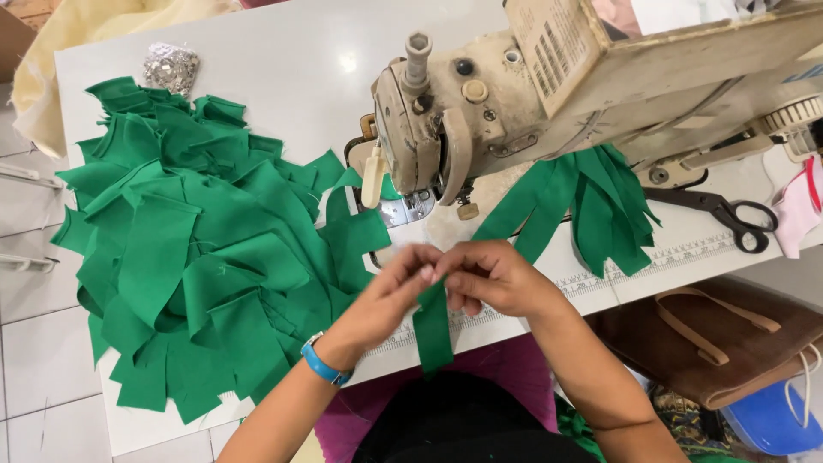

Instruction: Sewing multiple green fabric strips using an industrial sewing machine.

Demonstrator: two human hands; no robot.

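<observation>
My left hand (390, 287) and my right hand (493, 276) meet in front of the sewing machine (549, 94), both pinching the top end of a narrow green fabric strip (433, 330) that hangs down over the table's front edge. A blue band is on my left wrist. The machine's needle area (429, 201) lies just beyond my fingers. A big heap of green fabric pieces (197, 249) covers the table to the left. A smaller bunch of green strips (583, 210) lies under the machine's arm to the right.
Black scissors (729, 214) lie at the right on the white table (283, 60). A small bag of shiny silver bits (170, 67) sits at the far left. A brown bag (711, 339) and a blue container (771, 420) stand below the table at right.
</observation>
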